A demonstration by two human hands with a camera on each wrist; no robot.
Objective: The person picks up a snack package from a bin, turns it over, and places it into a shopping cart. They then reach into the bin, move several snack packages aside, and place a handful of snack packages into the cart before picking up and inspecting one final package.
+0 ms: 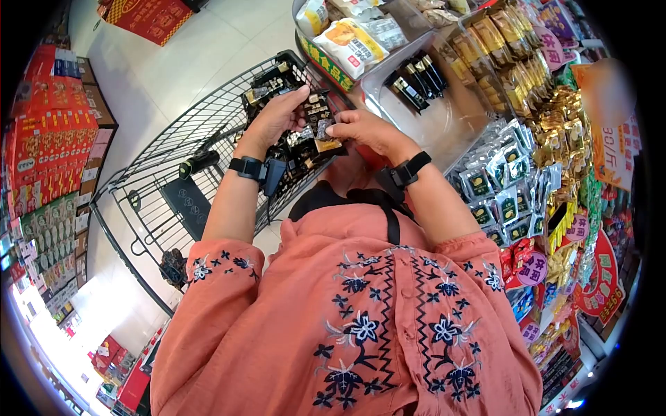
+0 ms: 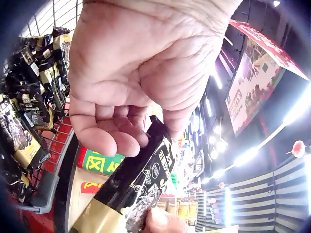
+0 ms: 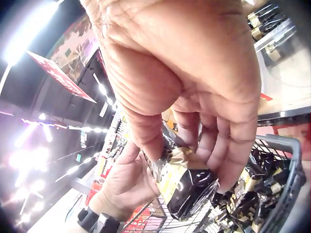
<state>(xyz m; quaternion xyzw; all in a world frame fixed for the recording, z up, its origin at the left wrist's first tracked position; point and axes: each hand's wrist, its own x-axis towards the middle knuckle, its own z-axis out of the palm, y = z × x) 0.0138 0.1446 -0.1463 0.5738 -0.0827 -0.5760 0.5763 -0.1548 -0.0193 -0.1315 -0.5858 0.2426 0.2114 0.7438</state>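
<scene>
Between both hands is a black-and-gold snack packet [image 2: 150, 179] in shiny wrapping, with pale lettering and a food picture. My left hand [image 1: 277, 118] pinches its upper end between thumb and fingers, as the left wrist view shows. The thumb and fingers of my right hand [image 1: 371, 132] grip the other end; the gold band of the packet [image 3: 177, 170] shows below them. Both hands are over the far end of a black wire shopping cart [image 1: 184, 201]. Many similar black-and-gold packets [image 2: 29, 131] lie heaped in it.
A clear bin [image 1: 402, 135] at the right holds several black packets [image 1: 420, 80]. Bags of snacks [image 1: 350, 48] fill the bin beyond. Silver packets [image 1: 496, 177] and gold packets [image 1: 565, 132] are piled further right. Stacked red boxes [image 1: 52, 135] stand across the aisle at left.
</scene>
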